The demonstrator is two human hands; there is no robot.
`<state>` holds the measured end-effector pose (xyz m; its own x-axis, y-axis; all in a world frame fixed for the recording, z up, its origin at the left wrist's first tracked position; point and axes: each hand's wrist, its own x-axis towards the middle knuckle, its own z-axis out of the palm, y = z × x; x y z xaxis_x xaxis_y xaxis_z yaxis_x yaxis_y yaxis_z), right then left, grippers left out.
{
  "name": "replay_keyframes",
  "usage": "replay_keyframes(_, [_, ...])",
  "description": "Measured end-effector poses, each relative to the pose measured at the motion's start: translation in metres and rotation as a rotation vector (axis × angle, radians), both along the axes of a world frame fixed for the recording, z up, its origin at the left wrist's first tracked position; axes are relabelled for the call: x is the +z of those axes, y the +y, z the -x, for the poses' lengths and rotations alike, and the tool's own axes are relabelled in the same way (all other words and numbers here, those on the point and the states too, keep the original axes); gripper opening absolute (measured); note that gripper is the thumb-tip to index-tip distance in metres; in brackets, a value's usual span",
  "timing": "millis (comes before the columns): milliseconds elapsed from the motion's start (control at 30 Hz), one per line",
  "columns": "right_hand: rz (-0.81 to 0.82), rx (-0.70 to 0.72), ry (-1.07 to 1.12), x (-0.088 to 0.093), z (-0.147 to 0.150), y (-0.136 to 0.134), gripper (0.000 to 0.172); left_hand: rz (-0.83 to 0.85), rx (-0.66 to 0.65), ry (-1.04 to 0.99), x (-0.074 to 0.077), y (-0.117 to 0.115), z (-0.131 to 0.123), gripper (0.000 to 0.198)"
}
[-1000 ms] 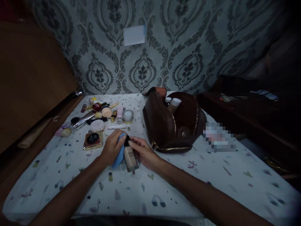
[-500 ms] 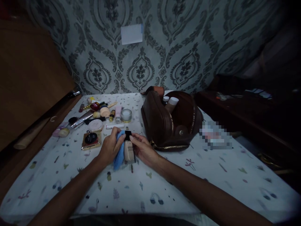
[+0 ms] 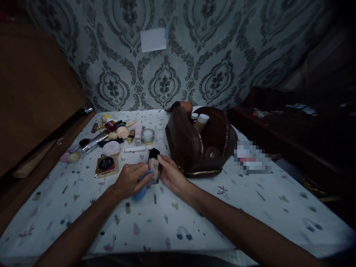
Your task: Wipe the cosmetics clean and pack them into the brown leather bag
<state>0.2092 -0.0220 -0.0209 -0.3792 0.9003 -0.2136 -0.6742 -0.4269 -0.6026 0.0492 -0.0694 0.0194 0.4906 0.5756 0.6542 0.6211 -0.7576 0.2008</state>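
Observation:
My right hand (image 3: pixel 172 173) grips a small foundation bottle (image 3: pixel 153 164) with a black cap and beige contents, the thumb near its cap. A blue cloth (image 3: pixel 139 193) is bunched in my left hand (image 3: pixel 132 179), its fingers closed and pressed against the bottle's left side. Just beyond lies a white tube (image 3: pixel 135 148). To the left of my hands a black round compact (image 3: pixel 106 163) rests on a gold palette (image 3: pixel 114 171). The underside of the bottle and part of the cloth are hidden.
A brown bag (image 3: pixel 183 144) stands unzipped on the right, with white-capped bottles (image 3: pixel 203 118) inside. Several cosmetics, including a glass jar (image 3: pixel 148 136) and a pink tube (image 3: pixel 138 134), lie back left. A blurred packet (image 3: pixel 251 157) is right of the bag on the patterned tablecloth (image 3: pixel 222 230).
My left hand and the cloth have moved from the cap down to the bottle's body. The cap is now uncovered, and the bottle tilts slightly in my right hand.

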Motion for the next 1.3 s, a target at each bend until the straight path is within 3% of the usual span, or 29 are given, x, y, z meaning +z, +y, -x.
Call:
replay_keyframes(200, [0.066, -0.003, 0.090, -0.008, 0.000, 0.006, 0.024, -0.131, 0.008, 0.096, 0.000, -0.003, -0.003, 0.025])
replay_keyframes(300, [0.095, 0.086, 0.129, -0.007, 0.000, 0.003, 0.022, -0.191, 0.037, 0.098, -0.004, -0.004, -0.008, 0.022])
replay_keyframes(500, [0.147, 0.269, 0.168, 0.005, 0.004, -0.014, 0.013, -0.182, 0.252, 0.125, -0.010, -0.002, -0.012, 0.026])
replay_keyframes(600, [0.178, 0.322, 0.181, 0.011, 0.006, -0.022, 0.016, -0.122, 0.341, 0.080, -0.009, 0.001, -0.007, 0.024])
replay_keyframes(767, [0.068, 0.326, 0.104, 0.014, 0.005, -0.029, 0.024, -0.017, 0.395, -0.044, -0.006, 0.006, 0.000, 0.019])
replay_keyframes(1000, [0.087, 0.296, 0.101, 0.011, 0.002, -0.024, 0.022, 0.010, 0.480, -0.168, -0.017, 0.007, -0.004, 0.021])
replay_keyframes(1167, [0.084, 0.224, 0.155, 0.011, 0.002, -0.020, 0.021, 0.008, 0.437, -0.086, -0.020, 0.005, -0.009, 0.020])
replay_keyframes(1300, [0.103, 0.273, 0.213, 0.012, 0.002, -0.013, 0.015, -0.062, 0.433, 0.037, -0.017, 0.000, -0.011, 0.031])
